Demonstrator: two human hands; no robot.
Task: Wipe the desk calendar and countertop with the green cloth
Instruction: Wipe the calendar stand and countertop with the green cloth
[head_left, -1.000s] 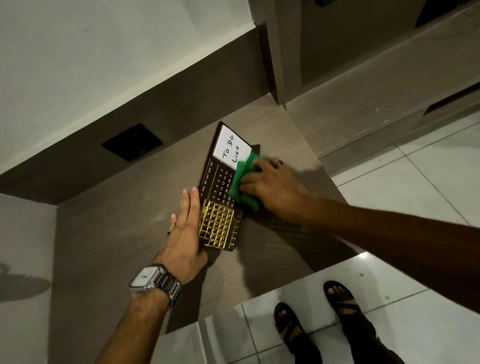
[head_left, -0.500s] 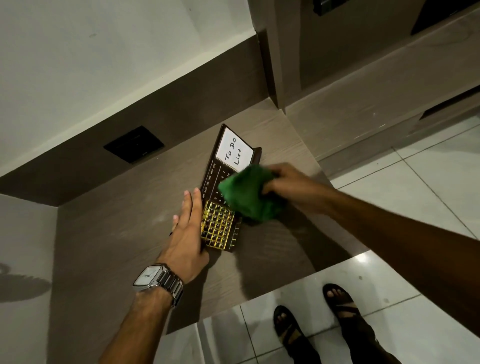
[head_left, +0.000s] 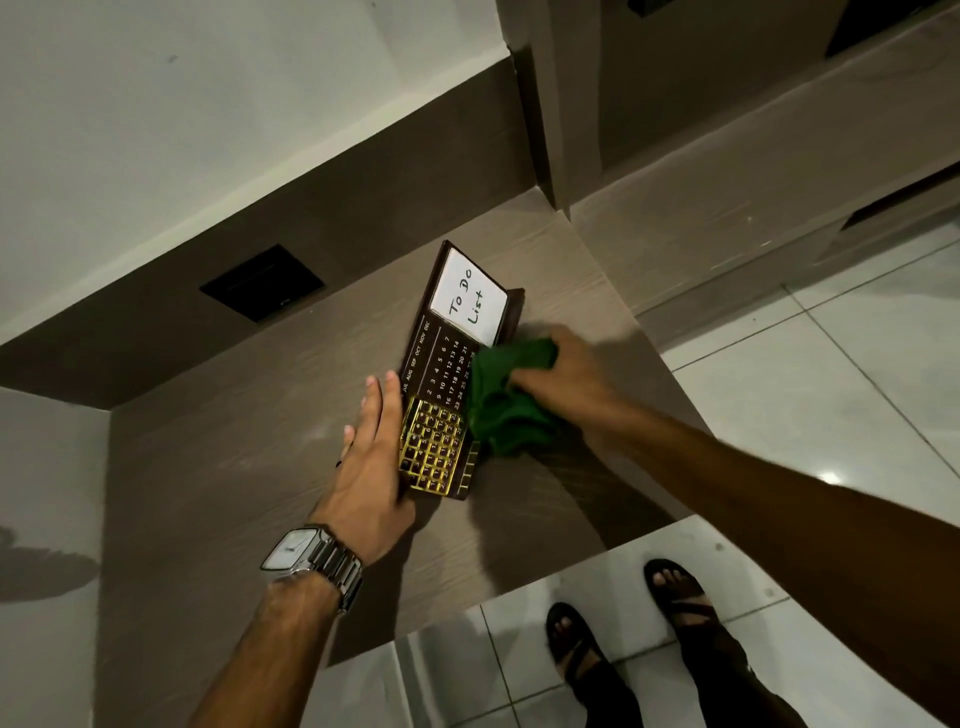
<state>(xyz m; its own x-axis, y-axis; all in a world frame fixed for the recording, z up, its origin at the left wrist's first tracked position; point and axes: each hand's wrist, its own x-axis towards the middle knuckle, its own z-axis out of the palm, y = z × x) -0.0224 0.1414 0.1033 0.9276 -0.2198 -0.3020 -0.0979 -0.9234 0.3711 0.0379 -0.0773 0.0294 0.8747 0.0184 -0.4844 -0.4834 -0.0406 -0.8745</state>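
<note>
A dark brown desk calendar (head_left: 441, 364) lies flat on the wood-grain countertop (head_left: 234, 467), with a white "To Do List" card at its far end and a gold grid at its near end. My left hand (head_left: 371, 462) lies flat with fingers extended, pressed against the calendar's left edge. My right hand (head_left: 561, 384) grips the bunched green cloth (head_left: 506, 405), which rests against the calendar's right edge and covers part of the number field.
A black wall socket (head_left: 262, 283) sits in the brown backsplash behind the countertop. A cabinet corner (head_left: 540, 130) rises at the back right. The countertop's front edge drops to a tiled floor (head_left: 831, 389), where my sandalled feet (head_left: 623, 639) stand.
My right hand lifted the cloth off the calendar face, then brought it down against the calendar's right side. My left hand has stayed in place.
</note>
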